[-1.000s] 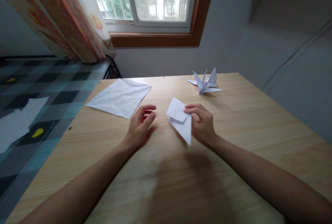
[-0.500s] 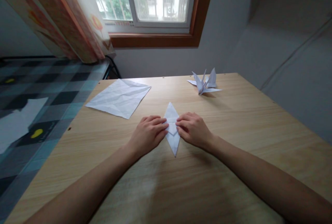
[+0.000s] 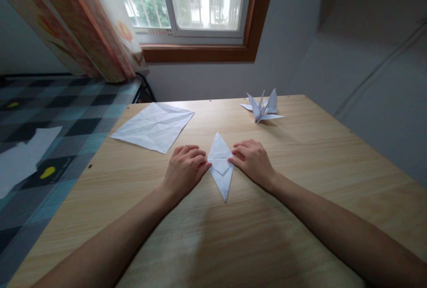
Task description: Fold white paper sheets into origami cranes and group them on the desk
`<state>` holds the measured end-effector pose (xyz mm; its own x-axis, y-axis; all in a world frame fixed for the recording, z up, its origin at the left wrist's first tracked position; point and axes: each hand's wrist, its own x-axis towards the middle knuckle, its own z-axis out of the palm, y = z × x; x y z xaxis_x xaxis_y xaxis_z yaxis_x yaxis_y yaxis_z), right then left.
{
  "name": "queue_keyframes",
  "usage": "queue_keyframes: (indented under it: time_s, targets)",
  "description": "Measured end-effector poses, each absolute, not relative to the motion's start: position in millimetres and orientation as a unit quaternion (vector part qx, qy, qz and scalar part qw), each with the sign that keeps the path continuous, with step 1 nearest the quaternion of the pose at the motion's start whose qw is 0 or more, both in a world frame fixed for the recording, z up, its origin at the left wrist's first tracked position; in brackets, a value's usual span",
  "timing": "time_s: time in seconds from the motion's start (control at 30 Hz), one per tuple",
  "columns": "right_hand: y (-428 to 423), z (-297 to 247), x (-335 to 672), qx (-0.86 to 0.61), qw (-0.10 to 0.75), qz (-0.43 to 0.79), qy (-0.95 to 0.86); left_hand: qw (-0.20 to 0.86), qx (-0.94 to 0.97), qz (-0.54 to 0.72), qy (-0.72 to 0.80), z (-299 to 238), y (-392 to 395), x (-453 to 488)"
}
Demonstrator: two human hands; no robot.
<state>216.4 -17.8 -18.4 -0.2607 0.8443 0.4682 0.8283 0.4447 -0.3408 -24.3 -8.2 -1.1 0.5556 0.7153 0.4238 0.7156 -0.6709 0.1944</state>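
A white folded paper [image 3: 220, 161] in a long diamond shape lies on the table in front of me. A V-shaped flap edge crosses its middle, and one point faces me. My left hand [image 3: 187, 165] is closed at the paper's left corner, thumb and fingertips pinching its edge. At the opposite corner, my right hand [image 3: 251, 163] pinches the edge in the same way, with the thumb lying slightly over the paper. The undersides of the fingers are hidden on both hands.
An unfolded, creased white sheet [image 3: 155, 127] lies at the table's back left. A white origami crane [image 3: 262, 107] stands at the back right. Left of the wooden table [image 3: 333, 181], white paper pieces [image 3: 25, 159] rest on a checked cloth [image 3: 76, 125]. A window is behind.
Both hands have moved slightly outward from the paper's middle to its side corners. The paper now shows wider and flatter between them, with more of the flap visible.
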Motion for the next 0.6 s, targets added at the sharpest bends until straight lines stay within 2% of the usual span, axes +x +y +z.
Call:
queue_keyframes:
  time_s: [0.17, 0.3, 0.47, 0.6]
  targets:
    - [-13.1, -21.4, 216.0, -0.533, 0.302, 0.099, -0.784, -0.027, -0.861, -0.251, -0.442, -3.4, -3.7, -24.4]
    - [-11.2, -21.7, 217.5, -0.519, 0.344, 0.156, -0.767, -0.048, -0.868, -0.233, -0.436, -5.6, -0.4, -26.0]
    - [-13.1, -19.5, 217.4, -0.503, 0.407, 0.170, -0.743, -0.051, -0.877, -0.261, -0.400, -7.5, 0.0, -27.8]
    - [-14.9, -21.9, 217.3, -0.470, 0.404, 0.166, -0.767, -0.051, -0.896, -0.269, -0.348, -5.9, -3.3, -27.8]
